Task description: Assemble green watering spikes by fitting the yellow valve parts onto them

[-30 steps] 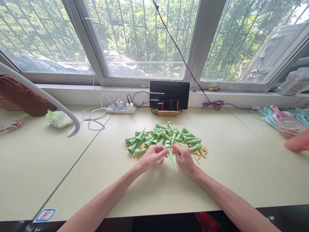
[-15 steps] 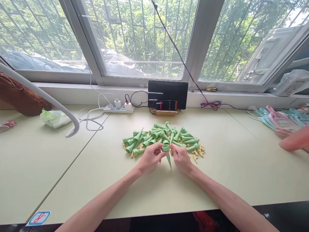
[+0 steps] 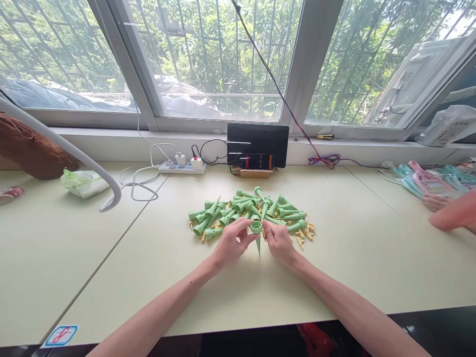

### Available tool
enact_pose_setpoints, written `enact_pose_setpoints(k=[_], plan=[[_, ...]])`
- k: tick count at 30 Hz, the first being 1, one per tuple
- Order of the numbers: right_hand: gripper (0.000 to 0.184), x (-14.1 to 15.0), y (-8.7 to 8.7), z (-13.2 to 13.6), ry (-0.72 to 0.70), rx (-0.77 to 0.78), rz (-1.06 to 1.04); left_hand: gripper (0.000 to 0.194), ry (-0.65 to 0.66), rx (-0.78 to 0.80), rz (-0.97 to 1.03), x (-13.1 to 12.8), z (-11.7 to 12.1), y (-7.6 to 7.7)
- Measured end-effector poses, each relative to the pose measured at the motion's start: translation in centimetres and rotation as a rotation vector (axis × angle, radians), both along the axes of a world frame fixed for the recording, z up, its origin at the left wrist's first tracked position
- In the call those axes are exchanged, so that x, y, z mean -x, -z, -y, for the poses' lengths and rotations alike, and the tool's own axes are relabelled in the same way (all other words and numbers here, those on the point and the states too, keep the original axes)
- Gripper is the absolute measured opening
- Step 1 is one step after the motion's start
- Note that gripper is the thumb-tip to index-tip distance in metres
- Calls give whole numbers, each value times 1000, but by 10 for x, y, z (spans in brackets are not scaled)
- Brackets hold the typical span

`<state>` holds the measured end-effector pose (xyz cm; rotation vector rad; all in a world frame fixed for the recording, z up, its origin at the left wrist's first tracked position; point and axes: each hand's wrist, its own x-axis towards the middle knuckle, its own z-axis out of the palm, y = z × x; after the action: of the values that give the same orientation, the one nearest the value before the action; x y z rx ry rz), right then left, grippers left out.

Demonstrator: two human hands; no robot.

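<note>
My left fingers (image 3: 250, 240) pinch a green spike (image 3: 256, 229), tip down. My right fingers (image 3: 271, 233) curl inward; whether they grip anything, I cannot tell.

From my station I count one bare left hand (image 3: 232, 243) and one bare right hand (image 3: 280, 243), with one tapered green plastic spike (image 3: 256, 227) held up between them. The heap of loose green plastic spikes (image 3: 296, 216) numbers more than a dozen; they overlap too much for me to give an exact total. I make out more than five small yellow plastic fittings (image 3: 299, 242), some partly buried. I also count one black flat screen (image 3: 257, 141), one dark phone (image 3: 256, 161), one white power strip (image 3: 182, 170) and one white paper label with a red figure (image 3: 60, 336).
</note>
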<state>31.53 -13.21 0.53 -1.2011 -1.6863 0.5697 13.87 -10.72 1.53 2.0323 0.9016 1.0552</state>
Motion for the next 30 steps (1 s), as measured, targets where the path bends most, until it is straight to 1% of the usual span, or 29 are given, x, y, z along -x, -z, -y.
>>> enact_pose_setpoints(k=[2,4,9,12,17,24,27,30], plan=[[48,0,-1,1,-13,-9,-17,23,1,-11,0,0,2,-2],[47,1,-1,1,-22,-18,-32,24,17,48,16,-1,5,-6],[44,2,0,1,-17,-49,-19,26,144,429,159,-6,12,-15],[43,2,0,1,-3,-76,4,34,159,581,242,-8,13,-17],[42,2,-2,3,22,-102,29,44,186,749,343,-10,12,-15],[43,0,0,3,24,-127,103,45,269,1015,457,-11,9,-15],[43,0,1,3,30,-144,142,43,303,1078,481,-9,9,-17],[42,0,2,3,27,-158,164,39,318,1107,492,-8,8,-18]])
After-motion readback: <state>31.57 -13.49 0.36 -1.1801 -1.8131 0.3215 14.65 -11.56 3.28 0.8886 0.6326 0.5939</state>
